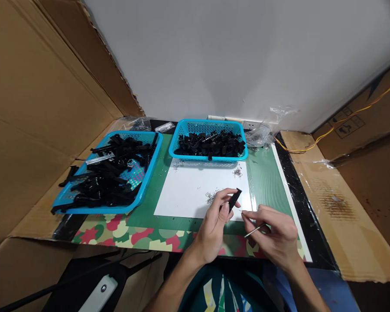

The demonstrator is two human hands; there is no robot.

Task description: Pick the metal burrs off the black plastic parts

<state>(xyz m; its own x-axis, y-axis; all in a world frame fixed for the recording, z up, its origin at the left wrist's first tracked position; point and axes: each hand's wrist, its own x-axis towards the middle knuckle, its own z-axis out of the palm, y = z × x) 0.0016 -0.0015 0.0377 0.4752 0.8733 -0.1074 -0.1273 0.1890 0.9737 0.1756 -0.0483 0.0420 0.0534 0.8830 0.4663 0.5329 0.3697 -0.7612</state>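
Note:
My left hand (214,225) is wrapped round a small black part (234,199), held upright and tilted above the front right of a white sheet (178,195). Just to the right, my right hand (274,229) pinches a thin metal tool (255,230), with a tiny thin piece showing at its fingertips. The hands are close together but apart. Small wire-like pieces lie in a pile (211,197) left of my left hand, and another pile (237,172) sits farther back on the sheet.
A blue basket (208,159) of small black parts stands at the back of the green mat (266,173). At the left, a larger blue basket (144,186) holds long black parts. Cardboard walls flank the table; clear plastic bags (260,135) lie at the back.

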